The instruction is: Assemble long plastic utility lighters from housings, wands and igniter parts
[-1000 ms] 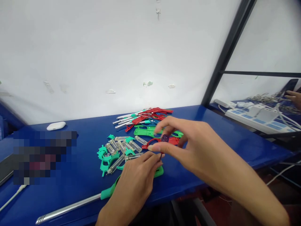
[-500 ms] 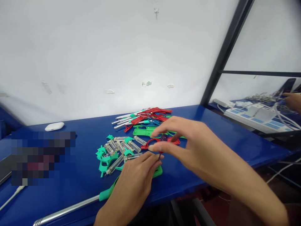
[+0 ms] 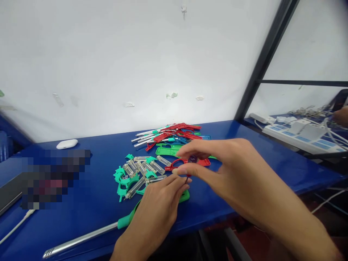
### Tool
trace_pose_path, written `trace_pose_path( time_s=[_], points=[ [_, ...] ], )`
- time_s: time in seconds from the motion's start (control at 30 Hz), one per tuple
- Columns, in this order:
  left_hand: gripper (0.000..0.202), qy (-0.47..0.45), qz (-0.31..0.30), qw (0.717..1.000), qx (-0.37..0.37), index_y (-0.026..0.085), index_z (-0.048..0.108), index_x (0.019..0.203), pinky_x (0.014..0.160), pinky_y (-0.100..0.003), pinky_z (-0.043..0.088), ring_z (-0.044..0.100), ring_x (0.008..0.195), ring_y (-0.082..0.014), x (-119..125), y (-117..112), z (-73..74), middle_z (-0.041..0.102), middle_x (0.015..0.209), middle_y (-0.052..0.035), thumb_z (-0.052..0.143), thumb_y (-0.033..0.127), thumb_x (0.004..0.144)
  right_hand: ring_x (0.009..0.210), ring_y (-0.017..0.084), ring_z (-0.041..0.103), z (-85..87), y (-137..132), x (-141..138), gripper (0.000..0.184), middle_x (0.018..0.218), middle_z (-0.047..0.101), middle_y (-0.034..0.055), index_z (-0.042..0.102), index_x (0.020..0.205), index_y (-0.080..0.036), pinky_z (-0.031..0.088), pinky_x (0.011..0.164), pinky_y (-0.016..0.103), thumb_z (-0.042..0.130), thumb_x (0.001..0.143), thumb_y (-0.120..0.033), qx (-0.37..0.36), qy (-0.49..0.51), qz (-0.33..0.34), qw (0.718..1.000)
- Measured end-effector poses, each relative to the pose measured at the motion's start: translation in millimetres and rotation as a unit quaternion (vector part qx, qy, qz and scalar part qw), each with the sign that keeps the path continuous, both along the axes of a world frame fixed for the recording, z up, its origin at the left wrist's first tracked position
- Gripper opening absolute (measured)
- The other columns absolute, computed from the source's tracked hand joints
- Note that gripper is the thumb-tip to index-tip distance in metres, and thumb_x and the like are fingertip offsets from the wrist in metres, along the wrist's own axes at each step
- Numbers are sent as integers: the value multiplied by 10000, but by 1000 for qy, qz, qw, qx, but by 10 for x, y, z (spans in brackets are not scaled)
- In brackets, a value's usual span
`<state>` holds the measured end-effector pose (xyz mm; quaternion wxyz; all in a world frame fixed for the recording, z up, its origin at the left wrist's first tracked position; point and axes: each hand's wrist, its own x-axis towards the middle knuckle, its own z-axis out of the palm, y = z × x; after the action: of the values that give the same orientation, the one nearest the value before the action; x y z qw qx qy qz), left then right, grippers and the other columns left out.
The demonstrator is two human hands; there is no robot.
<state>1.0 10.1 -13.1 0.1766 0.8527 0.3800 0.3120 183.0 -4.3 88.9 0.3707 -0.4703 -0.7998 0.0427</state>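
My left hand (image 3: 157, 210) is closed over a green long-necked gas lighter (image 3: 124, 222), pressing it against the blue table. The lighter's metal tube points to the lower left, and the end of its green body shows past my fingers. In my right hand (image 3: 231, 174) is a small screwdriver (image 3: 193, 158) with a dark purple handle, its shaft running down to my left fingertips. Where the tip meets the lighter is hidden. Just beyond my hands lies a red lighter shell (image 3: 202, 162). Left of it are several clear fuel tanks (image 3: 141, 168) and teal plastic pieces (image 3: 122, 183).
A pile of red, blue and silver lighter parts (image 3: 174, 134) lies near the wall, with a green shell (image 3: 164, 150) before it. A white earbud case (image 3: 67, 144) and a blurred-out object (image 3: 54, 177) are at left. Power strips (image 3: 304, 137) and another person's hand (image 3: 341, 116) are at right.
The view has shifted slightly, moving the scene a little to the right. My right hand sits slightly lower around the screwdriver; my left hand keeps its hold on the lighter.
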Motion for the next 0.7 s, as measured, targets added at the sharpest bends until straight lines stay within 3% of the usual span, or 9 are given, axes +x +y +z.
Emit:
trace_pose_path(
  time_s=[0.07,0.13,0.27,0.37,0.43,0.53,0.6,0.7],
  points=[
    [232,3,3,1000,-8,239,715,1102,813,-309,510,746,956,-204,2,-8,-2,774,1064,-5,487,198,1107,1009,188,790,4,-27,66,304,1141,837,-57,796,1195,-359,580,839,258,718,961,-182,-29,19,59,998],
    [223,9,3,1000,-17,247,714,1108,829,-310,507,740,952,-199,1,-15,-6,765,1049,-1,494,212,1109,1033,190,797,9,-44,116,362,1140,838,-74,807,1179,-381,597,850,248,640,983,-127,-56,34,86,994],
    [218,23,7,1000,-19,256,711,1143,858,-331,503,732,965,-211,-2,-17,-6,763,1077,-1,498,220,1110,782,174,806,15,-32,89,234,898,851,-69,835,921,-325,557,632,217,705,949,-132,-24,28,35,999],
    [193,15,12,1000,-22,254,715,1140,842,-329,499,744,961,-213,-2,-12,0,780,1068,11,528,226,1101,549,137,694,17,-8,6,105,718,800,-53,801,819,-277,448,504,241,810,897,-207,31,-3,-29,999],
    [193,3,8,1000,-21,249,719,1116,840,-316,501,754,976,-208,-3,-8,2,793,1085,18,533,202,1094,488,128,630,13,-4,-26,113,646,760,-45,791,792,-260,405,475,259,835,890,-293,41,-24,-47,998],
    [207,-8,11,1000,-9,236,717,1070,809,-299,509,761,946,-203,-7,-4,-2,801,1060,14,521,170,1085,685,167,750,-8,-21,11,59,840,833,-28,826,949,-286,496,573,247,788,937,-330,17,-17,3,1000],
    [209,-10,14,1000,-5,233,715,1038,780,-296,509,763,905,-200,-7,-7,-7,801,1010,14,521,174,1084,906,194,800,-27,-31,81,176,1057,851,-39,819,1116,-332,562,699,245,725,980,-272,-16,-6,54,998],
    [209,-10,10,1000,-16,246,725,1063,817,-301,515,769,937,-200,-1,-20,-6,803,1020,17,522,202,1092,972,190,808,-35,-14,162,277,1092,848,-73,811,1165,-369,590,772,247,660,1007,-199,-53,13,71,996]
  ],
)
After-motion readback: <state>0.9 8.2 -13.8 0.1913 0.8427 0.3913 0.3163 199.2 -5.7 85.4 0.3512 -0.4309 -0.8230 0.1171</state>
